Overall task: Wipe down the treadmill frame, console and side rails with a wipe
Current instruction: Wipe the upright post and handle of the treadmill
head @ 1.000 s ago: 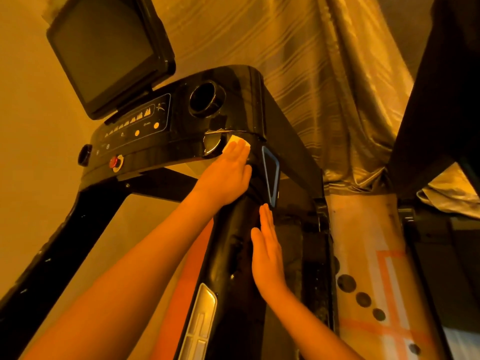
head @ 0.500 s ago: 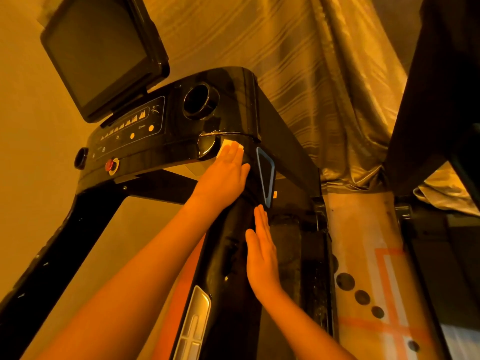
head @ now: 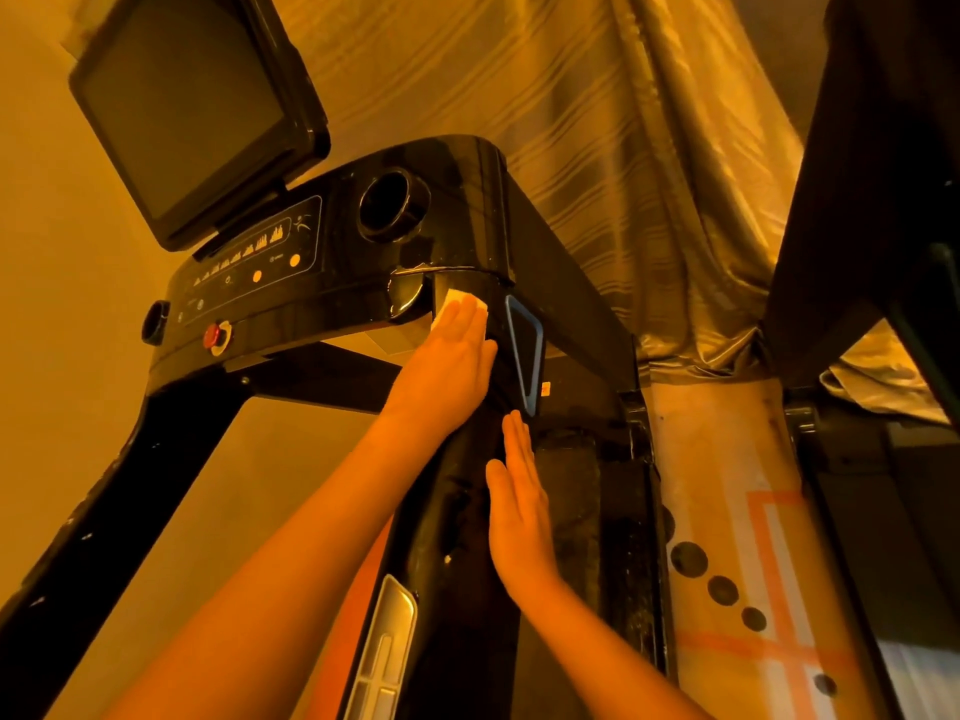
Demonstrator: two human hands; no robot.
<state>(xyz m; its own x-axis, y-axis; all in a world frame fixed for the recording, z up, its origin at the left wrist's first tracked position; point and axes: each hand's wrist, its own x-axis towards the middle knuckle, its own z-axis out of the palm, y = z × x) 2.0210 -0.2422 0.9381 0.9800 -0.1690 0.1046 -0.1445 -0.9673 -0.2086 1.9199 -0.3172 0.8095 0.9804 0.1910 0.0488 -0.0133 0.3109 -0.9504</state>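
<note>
A black treadmill fills the view, with its console (head: 332, 262) carrying a dark screen (head: 182, 101), a button strip and a round cup holder (head: 389, 205). My left hand (head: 447, 371) presses a small white wipe (head: 460, 301) flat against the top of the right side rail (head: 457, 501), just below the console's corner. Straight fingers cover most of the wipe. My right hand (head: 519, 506) lies flat with straight fingers on the same rail's right face, lower down, beside a blue-edged triangular trim (head: 524, 350).
A red stop button (head: 214, 335) sits on the console's lower left. The left upright (head: 104, 511) slopes down to the bottom left. A striped curtain (head: 623, 148) hangs behind. A patterned cardboard panel (head: 737, 537) and dark furniture (head: 883, 200) stand at the right.
My left hand and the wipe stay at the same spot on the rail top; my right hand keeps its flat hold. The view has shifted slightly.
</note>
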